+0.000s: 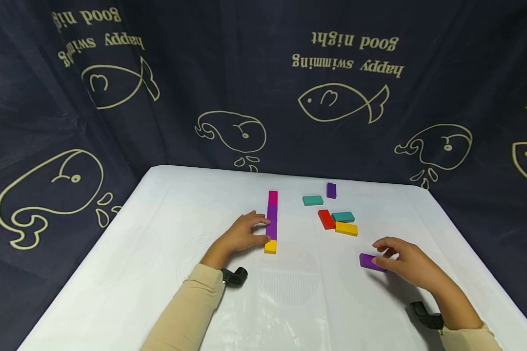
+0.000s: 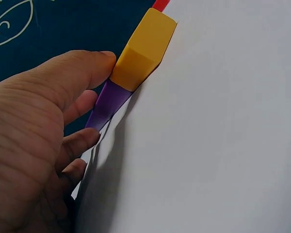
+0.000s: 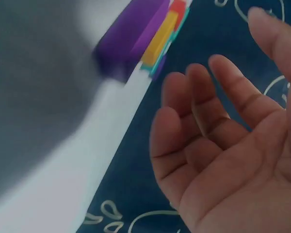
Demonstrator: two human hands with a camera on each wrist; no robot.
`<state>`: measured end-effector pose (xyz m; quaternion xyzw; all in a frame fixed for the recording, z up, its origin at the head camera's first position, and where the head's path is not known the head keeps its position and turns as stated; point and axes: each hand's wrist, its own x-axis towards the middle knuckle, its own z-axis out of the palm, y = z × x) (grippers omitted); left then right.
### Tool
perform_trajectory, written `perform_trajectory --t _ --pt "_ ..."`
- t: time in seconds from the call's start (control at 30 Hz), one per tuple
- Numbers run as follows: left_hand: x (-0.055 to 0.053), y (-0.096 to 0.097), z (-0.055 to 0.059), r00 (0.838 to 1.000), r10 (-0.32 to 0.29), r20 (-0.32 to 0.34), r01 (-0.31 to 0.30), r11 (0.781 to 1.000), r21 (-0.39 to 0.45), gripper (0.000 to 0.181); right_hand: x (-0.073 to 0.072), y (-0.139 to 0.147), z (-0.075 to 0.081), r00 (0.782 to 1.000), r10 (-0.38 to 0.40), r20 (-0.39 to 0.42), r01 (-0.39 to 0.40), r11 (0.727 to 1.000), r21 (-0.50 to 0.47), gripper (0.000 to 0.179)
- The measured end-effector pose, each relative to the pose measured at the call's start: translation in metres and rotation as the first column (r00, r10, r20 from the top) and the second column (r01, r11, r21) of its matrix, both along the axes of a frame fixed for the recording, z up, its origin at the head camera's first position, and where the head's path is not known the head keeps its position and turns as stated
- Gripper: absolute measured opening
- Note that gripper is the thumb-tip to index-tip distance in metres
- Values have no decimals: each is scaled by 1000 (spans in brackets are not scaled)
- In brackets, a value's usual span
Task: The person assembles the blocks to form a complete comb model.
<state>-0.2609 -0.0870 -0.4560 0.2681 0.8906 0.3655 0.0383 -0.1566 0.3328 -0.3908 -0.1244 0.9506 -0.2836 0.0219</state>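
"Fingers on that left hand, how do they sit?"

"Loosely spread, tips at the left edge of the row of blocks mid-frame. The thumb is where purple meets yellow, the others beside the purple stretch. I can't tell how firmly they press."

"And the right hand?"

"Slightly bent fingers, parted, pinching nothing, just by the loose purple block at lower right."

"What ends the row?"

"Pink block at the top, yellow block at the bottom."

"And right of centre?"

"5 more: a red block, a loose yellow block and 1 teal block close together; above them, another teal block and a dark purple block."

"All on that white table?"

"Yes, with dark cloth across the top of the frame, printed with whales and fish."
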Motion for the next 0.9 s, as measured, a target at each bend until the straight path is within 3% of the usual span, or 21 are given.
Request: perform_trajectory --t 0.4,0.9 --pt "2 0 1 1000 8 7 -8 1000 -6 45 3 16 -9 990 -75 119 68 996 63 39" --pt "2 0 4 1000 6 4 -6 1000 -12 46 -8 -1 -16 991 -31 133 23 998 58 43"
